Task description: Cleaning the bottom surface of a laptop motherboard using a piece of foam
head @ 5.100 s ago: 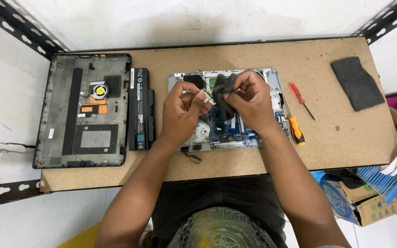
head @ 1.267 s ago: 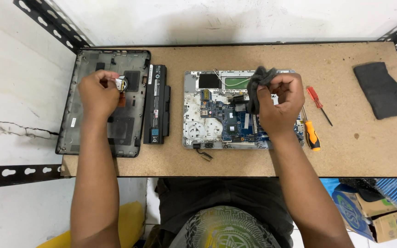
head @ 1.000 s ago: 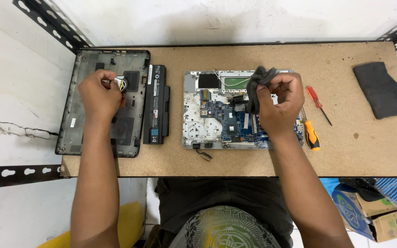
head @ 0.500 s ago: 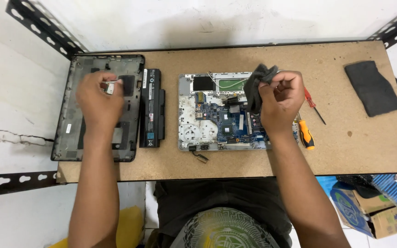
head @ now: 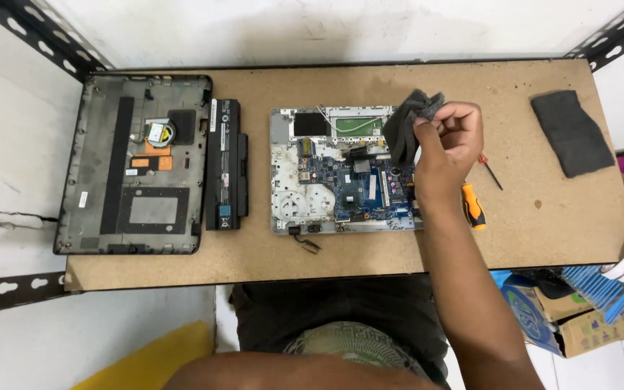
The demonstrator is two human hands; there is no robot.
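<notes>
An opened laptop base with a blue circuit board lies in the middle of the brown table. My right hand hovers over its right end, fingers closed on a crumpled dark grey cloth. On the left lies the black bottom cover, and a small silver part rests inside it near the top. A long black battery lies between cover and base. My left hand is out of view; only the arm shows along the bottom edge.
A screwdriver with an orange-and-black handle and a thin red-handled screwdriver lie right of the board. A second dark cloth sits at the table's far right. Cardboard boxes stand on the floor, lower right.
My left hand set the small silver part down in the bottom cover and has pulled back out of view. My right hand still holds the grey cloth over the board.
</notes>
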